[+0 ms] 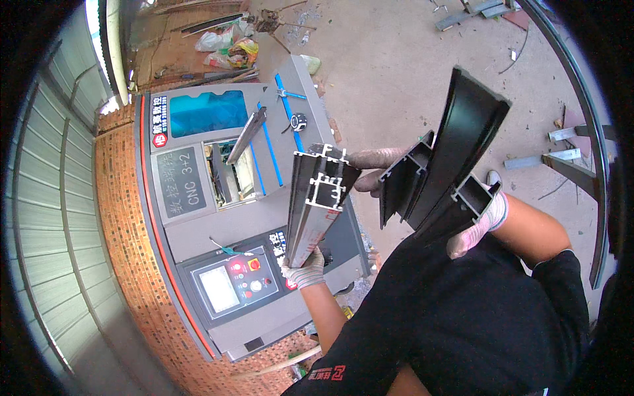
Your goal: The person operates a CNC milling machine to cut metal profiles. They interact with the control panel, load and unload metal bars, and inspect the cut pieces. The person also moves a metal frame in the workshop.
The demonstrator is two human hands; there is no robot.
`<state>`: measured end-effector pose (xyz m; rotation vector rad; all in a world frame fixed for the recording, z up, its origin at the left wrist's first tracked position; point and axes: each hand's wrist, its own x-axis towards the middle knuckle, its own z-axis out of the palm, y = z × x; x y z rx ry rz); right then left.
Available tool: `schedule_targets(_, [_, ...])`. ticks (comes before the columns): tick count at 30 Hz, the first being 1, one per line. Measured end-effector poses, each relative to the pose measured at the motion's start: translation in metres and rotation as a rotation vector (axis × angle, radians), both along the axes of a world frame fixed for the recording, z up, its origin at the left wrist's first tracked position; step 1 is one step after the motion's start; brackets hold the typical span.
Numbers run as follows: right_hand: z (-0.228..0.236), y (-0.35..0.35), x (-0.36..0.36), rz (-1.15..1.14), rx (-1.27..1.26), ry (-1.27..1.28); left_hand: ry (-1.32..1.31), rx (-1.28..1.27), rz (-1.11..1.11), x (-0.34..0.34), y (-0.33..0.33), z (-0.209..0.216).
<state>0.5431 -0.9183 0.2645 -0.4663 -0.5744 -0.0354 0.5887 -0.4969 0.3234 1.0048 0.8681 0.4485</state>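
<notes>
Gloved, my left hand (305,269) is closed around the lower end of a bundle of aluminium profiles (310,231), dark-sided with bare silver cut ends and a strip of pale film. My right hand (481,228), also gloved, grips several black aluminium profiles (459,148), which hide most of its palm. Soiled glove fingers (378,160) stick out from behind these black pieces, seemingly of the same hand, and their tips come close to or touch the left bundle; I cannot tell which.
A grey machine (198,231) with a blue window and a control panel (234,284) stands at the left. On its top are a loose profile (247,135), a tape measure (298,123) and blue strips. Bags (231,49) lie beyond; metal bars (561,158) are at the right.
</notes>
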Motion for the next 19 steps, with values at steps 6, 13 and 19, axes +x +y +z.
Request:
schedule_targets(6, [0.010,0.005,0.004,0.019,0.093,-0.071,0.025,0.034,-0.028,0.003,-0.019,0.006])
schedule_targets(13, [0.023,-0.006,0.006,0.136,0.087,-0.076,0.031,0.086,-0.070,0.008,-0.033,0.013])
schedule_targets(19, [0.019,-0.009,0.009,-0.029,0.021,-0.216,0.022,0.084,-0.089,0.015,-0.012,0.004])
